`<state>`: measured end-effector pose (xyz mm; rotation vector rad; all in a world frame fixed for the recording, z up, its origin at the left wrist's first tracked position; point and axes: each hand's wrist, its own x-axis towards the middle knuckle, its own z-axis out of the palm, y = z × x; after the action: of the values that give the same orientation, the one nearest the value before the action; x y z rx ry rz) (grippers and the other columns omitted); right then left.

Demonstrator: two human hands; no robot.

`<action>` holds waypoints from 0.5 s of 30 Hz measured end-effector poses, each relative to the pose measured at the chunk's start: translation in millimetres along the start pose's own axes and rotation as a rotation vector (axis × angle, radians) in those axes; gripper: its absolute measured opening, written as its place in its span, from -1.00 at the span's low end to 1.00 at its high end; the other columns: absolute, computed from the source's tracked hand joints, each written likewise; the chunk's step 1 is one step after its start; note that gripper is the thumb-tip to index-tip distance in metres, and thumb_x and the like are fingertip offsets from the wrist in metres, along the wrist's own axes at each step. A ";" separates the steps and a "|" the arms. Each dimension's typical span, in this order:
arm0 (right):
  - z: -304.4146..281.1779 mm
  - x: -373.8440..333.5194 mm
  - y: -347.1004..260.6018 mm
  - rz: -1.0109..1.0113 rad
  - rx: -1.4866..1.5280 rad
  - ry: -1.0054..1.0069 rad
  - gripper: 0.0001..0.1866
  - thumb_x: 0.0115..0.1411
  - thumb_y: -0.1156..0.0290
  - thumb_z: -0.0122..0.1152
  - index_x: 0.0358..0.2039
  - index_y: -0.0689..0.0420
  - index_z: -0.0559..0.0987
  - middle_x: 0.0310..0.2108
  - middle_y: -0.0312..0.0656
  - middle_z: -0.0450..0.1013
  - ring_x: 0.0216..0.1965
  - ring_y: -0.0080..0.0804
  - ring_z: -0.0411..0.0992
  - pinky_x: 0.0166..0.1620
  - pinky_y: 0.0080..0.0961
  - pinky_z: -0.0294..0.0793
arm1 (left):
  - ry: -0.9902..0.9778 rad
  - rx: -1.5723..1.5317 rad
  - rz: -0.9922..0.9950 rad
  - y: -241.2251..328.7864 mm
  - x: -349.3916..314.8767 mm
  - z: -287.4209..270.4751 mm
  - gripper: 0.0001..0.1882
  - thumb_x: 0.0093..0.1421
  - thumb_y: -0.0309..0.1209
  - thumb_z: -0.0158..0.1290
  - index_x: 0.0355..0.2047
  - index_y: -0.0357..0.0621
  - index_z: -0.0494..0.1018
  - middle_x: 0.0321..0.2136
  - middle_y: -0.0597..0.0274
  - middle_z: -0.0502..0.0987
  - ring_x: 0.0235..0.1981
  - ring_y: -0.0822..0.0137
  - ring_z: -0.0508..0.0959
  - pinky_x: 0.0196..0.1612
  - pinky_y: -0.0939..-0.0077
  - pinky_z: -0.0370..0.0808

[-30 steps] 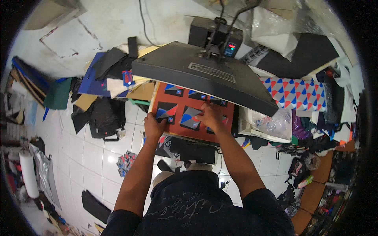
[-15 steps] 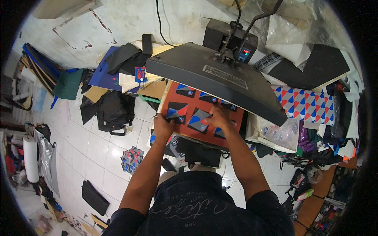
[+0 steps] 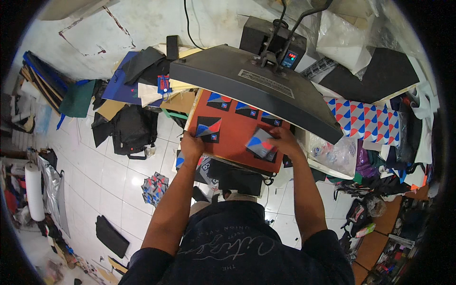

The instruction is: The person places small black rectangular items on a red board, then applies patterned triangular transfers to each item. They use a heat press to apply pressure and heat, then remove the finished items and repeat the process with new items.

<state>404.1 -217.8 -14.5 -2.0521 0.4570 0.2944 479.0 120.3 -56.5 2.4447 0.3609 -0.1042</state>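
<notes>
My left hand rests at the left edge of the red-brown bed of a heat press. Its fingers are partly hidden, beside the lower corner of a black piece with a grey, blue and red print on it. My right hand pinches a grey printed piece with blue and red shapes, slightly blurred. That piece is tilted over another dark piece on the right front of the bed. Several similar dark pieces lie along the back. Above them the grey upper plate is raised at a slant.
The press's control box has a lit display. A white tray holding clear plastic stands to the right, beside a patterned printed sheet. A black bag and a heap of printed pieces lie on the tiled floor at left.
My right hand has moved right, carrying the printed piece from the middle of the bed over the one at the right front. My left hand stays at the bed's left edge. The view has shifted slightly.
</notes>
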 end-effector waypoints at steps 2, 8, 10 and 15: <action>-16.5 -0.6 40.9 0.046 -0.196 -0.039 -0.38 -0.14 0.28 0.47 -0.05 0.21 0.47 -0.13 -0.04 0.49 -0.07 -0.21 0.46 -0.02 -0.37 0.42 | -0.006 -0.031 0.008 3.4 -1.0 2.0 -0.68 -0.03 -0.35 0.14 -0.28 -0.30 0.46 -0.33 -0.15 0.57 -0.23 -0.09 0.58 -0.13 0.18 0.49; -7.2 -22.6 20.0 -0.092 -0.506 0.106 -0.35 -0.22 0.23 0.52 -0.10 0.18 0.48 -0.09 0.00 0.46 -0.02 -0.08 0.44 0.00 -0.30 0.41 | 0.025 -0.262 0.006 -25.0 2.4 -16.3 -0.64 0.01 -0.36 0.11 -0.24 -0.39 0.49 -0.44 0.02 0.59 -0.37 0.19 0.61 -0.29 0.37 0.52; -11.8 -18.7 40.0 -0.154 -0.420 0.148 -0.34 -0.24 0.21 0.54 -0.12 0.18 0.48 -0.10 0.00 0.46 -0.03 -0.08 0.44 -0.01 -0.30 0.41 | -0.128 -0.485 -0.164 -23.9 -4.8 -23.7 -0.66 0.08 -0.35 0.08 -0.23 -0.41 0.50 -0.46 0.07 0.57 -0.37 0.26 0.59 -0.36 0.46 0.50; -16.7 -9.2 30.3 -0.082 -0.443 0.036 -0.29 -0.29 0.16 0.56 -0.14 0.23 0.47 -0.13 0.02 0.45 -0.07 -0.06 0.43 -0.01 -0.27 0.40 | -0.128 -0.874 -0.328 -44.9 -24.6 -21.9 -0.64 0.19 -0.31 0.05 -0.16 -0.41 0.45 -0.37 0.08 0.54 -0.48 0.36 0.54 -0.50 0.55 0.48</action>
<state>383.1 -244.2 -26.3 -2.5042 0.3492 0.3313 442.3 161.8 -62.3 1.4994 0.5977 -0.1948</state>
